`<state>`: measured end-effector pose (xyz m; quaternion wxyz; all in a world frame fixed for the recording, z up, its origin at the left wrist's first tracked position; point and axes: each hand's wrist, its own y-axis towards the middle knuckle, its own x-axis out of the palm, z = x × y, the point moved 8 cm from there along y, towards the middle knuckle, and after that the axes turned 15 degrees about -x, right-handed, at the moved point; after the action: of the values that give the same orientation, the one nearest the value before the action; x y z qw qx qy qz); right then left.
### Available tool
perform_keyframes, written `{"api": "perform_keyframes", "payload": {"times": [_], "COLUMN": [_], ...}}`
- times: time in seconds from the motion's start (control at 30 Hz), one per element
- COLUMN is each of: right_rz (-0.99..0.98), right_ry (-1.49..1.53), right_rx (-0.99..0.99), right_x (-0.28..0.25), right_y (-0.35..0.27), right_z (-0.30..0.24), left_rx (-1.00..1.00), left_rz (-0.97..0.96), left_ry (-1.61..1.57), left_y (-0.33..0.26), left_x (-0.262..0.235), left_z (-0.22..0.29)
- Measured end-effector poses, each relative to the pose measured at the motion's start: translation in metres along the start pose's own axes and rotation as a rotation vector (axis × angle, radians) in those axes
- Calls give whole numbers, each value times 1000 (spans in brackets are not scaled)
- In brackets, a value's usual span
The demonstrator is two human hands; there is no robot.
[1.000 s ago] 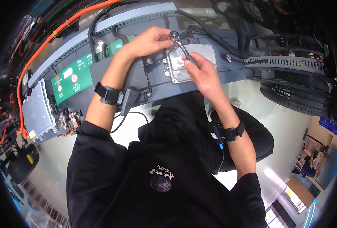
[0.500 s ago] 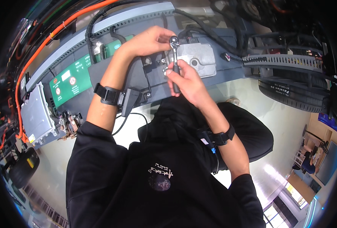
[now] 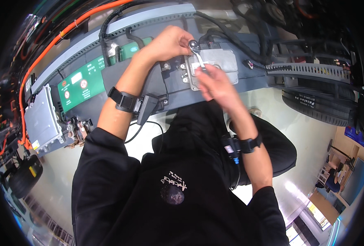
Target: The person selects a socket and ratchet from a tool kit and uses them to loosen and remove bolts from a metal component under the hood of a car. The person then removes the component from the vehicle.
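A chrome ratchet wrench with a dark handle reaches over the left edge of a silver-grey metal housing. My left hand is closed with its bent fingers at the wrench's head; the fingertips and whatever sits under the head are partly hidden. My right hand wraps the handle, its fingers slightly blurred. Several bolts and small brackets line the housing's left side. A black plug with cables meets its far edge.
To the left are a green labelled panel, another silver box and an orange cable. A perforated grey rail runs along the back. A tyre lies at the right. Black strapped devices sit on my forearms.
The wrench's handle has swung to the right, and my right hand has moved right with it. My left hand stays at the head. The whole view has shifted slightly.
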<state>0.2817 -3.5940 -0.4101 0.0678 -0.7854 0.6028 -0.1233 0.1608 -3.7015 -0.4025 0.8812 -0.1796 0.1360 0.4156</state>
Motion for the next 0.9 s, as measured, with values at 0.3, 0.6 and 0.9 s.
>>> {"api": "perform_keyframes", "payload": {"times": [0.3, 0.6, 0.9], "right_rz": [19, 76, 52], "right_ry": [-149, -127, -259], "right_rx": [-14, 5, -29], "right_x": [16, -4, -13], "right_y": [3, -2, 1], "right_z": [-11, -8, -10], "left_rx": [-14, 70, 96], "left_rz": [130, 149, 94], "left_ry": [187, 285, 130], "left_y": [3, -1, -6], "left_x": [-6, 3, 3], "left_z": [13, 20, 7]}}
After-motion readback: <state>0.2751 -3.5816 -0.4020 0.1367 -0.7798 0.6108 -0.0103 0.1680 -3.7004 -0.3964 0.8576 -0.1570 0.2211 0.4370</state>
